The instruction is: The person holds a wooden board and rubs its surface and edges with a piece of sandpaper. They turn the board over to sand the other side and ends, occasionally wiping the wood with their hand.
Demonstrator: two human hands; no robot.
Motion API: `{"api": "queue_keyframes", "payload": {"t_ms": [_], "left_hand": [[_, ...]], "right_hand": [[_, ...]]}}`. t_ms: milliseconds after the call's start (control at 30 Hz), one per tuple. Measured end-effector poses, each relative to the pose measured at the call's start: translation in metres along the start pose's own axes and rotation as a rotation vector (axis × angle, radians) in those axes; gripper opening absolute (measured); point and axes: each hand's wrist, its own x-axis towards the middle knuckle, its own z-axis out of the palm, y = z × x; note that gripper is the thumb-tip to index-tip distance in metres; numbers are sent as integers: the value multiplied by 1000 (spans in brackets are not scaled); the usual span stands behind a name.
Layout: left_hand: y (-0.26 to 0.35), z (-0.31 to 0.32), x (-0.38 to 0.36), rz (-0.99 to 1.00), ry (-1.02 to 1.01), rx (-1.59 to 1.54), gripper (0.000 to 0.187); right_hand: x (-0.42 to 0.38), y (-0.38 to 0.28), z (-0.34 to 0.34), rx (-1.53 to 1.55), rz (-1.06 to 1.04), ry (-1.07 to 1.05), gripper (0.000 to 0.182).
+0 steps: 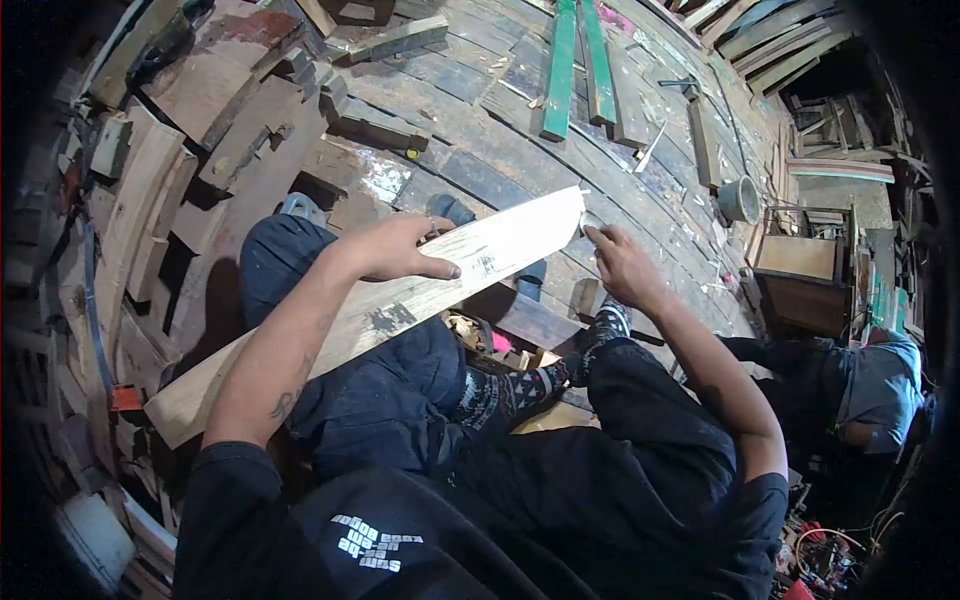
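A long pale wooden plank point(330, 335) with dark stains on its face lies slantwise across my lap, its far end raised to the right. My left hand point(395, 248) grips it near the middle, thumb over the face and fingers behind the upper edge. Close to the cut far end is my right hand point(625, 265), its fingers curled together. Something small and greyish shows at those fingertips, against the plank's end, but its kind cannot be made out.
Stacked timber point(230, 160) crowds the left side. Green-painted boards point(562, 75) lie on the plank floor point(480, 180) ahead, with a hammer point(678, 83) beyond. A grey bucket point(739, 200) and wooden box point(800, 257) stand right. Another person point(880, 390) is at the lower right.
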Motion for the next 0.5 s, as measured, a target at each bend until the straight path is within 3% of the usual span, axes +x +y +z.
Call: {"api": "queue_keyframes", "payload": {"t_ms": [33,300,367,500], "left_hand": [[-1,1,1,6,2,-11,80],[-5,1,1,38,29,-3,80],[-5,1,1,54,38,-1,82],[-1,-2,-3,37,37,-1,81]], "right_hand": [[1,-1,0,9,-107,110,44],[34,-8,-17,17,-147,251,55],[42,-18,-18,60,-103,208,59],[55,-74,-26,230,-220,117,65]]}}
